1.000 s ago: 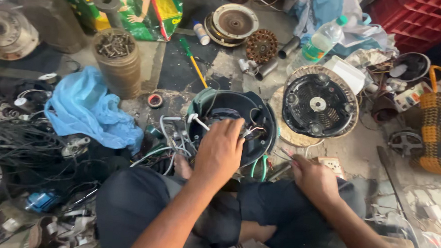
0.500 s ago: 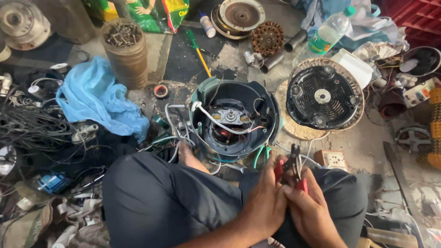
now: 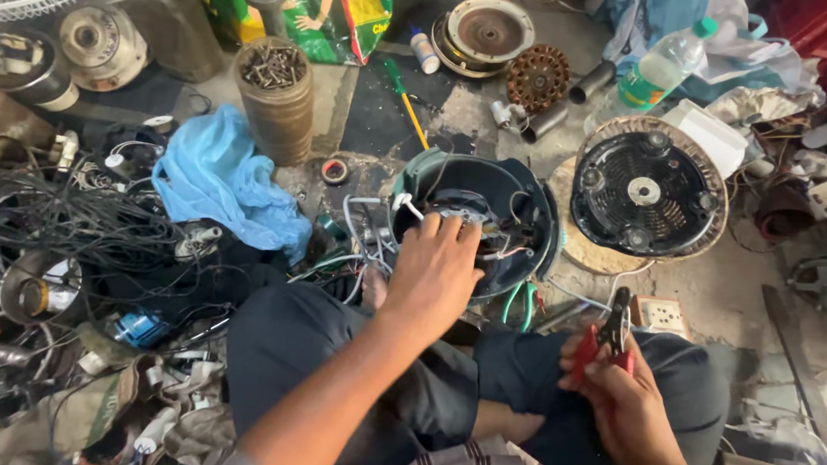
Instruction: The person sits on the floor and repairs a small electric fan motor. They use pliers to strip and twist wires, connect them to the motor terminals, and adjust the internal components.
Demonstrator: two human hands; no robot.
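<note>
My left hand [image 3: 433, 271] lay spread on the wiring in the housing [image 3: 474, 221]; my right hand [image 3: 622, 390] gripped pliers [image 3: 611, 339]. I judged a careless tug could snap a wire.

Red-handled pliers [image 3: 611, 339], blue cloth [image 3: 220, 182], dark teal housing [image 3: 517, 195], green-and-yellow screwdriver [image 3: 405, 102]

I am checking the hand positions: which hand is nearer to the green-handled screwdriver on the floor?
Left. The left hand rests in the open round housing just below the screwdriver; the right hand holds red-handled pliers over the lap, farther away.
</note>
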